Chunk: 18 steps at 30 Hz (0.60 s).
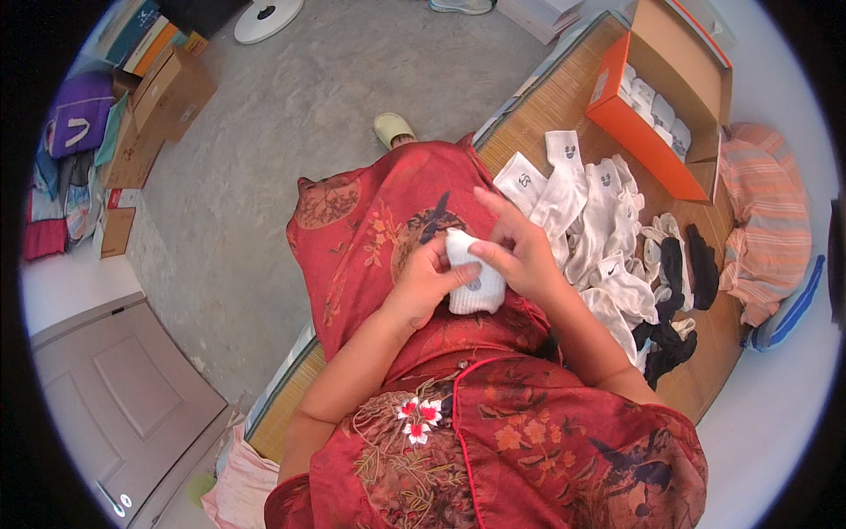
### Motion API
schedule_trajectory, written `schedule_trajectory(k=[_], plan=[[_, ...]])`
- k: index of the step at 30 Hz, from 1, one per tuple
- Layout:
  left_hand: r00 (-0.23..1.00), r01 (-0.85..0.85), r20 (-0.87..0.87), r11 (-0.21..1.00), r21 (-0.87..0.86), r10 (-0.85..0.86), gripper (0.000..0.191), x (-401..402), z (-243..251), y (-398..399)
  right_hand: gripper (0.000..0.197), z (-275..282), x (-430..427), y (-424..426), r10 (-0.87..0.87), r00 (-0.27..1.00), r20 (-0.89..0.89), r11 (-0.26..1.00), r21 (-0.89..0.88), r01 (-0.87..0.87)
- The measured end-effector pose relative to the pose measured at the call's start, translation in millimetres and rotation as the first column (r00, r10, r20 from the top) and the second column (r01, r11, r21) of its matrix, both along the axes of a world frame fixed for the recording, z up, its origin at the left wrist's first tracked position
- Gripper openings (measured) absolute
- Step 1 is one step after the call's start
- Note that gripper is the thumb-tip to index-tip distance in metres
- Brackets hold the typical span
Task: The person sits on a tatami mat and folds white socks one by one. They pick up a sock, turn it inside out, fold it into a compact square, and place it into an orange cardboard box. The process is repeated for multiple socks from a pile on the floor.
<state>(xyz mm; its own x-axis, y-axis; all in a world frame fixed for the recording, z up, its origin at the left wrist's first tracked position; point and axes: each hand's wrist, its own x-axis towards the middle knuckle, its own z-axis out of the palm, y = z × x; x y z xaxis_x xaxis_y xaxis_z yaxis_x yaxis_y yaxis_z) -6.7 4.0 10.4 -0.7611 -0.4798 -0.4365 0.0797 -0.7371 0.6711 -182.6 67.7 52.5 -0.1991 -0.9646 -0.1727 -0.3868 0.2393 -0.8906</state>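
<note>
A white sock (486, 296), folded into a compact bundle with its ribbed cuff toward me, is held above my lap. My left hand (429, 278) grips its left side, thumb laid across a grey printed mark. My right hand (522, 248) has its thumb against the upper right of the bundle, while the index finger points away from it. To the right lies a loose heap of white socks (595, 211), some with printed faces. Black socks (671, 317) lie mixed in at its right end. An orange shoebox (644, 149) stands beyond, holding several rolled white socks (651, 102).
I sit on a bed with a woven mat (717, 357). A striped orange pillow (767, 218) rests by the wall. Cardboard boxes (162, 99) and a purple bag (80, 112) stand at the left, above a door (132, 390). A white round base (268, 20) is on the concrete floor.
</note>
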Motion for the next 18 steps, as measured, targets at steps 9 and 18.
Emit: schedule_trajectory(k=[9, 18], plan=[[0.967, -0.246, 0.089, 0.967, 0.070, 0.240, 0.030, -7.8, 3.8, -12.2, 0.030, -25.2, 3.1, 4.6, -0.112, 0.879, 0.463, 0.987, 0.154, 0.045], [0.898, -0.433, 0.126, 0.898, 0.080, 0.422, 0.033, -19.2, -6.3, -12.9, 0.018, -46.2, 20.4, 4.0, -0.209, 0.974, 0.091, 0.975, -0.060, 0.215]])
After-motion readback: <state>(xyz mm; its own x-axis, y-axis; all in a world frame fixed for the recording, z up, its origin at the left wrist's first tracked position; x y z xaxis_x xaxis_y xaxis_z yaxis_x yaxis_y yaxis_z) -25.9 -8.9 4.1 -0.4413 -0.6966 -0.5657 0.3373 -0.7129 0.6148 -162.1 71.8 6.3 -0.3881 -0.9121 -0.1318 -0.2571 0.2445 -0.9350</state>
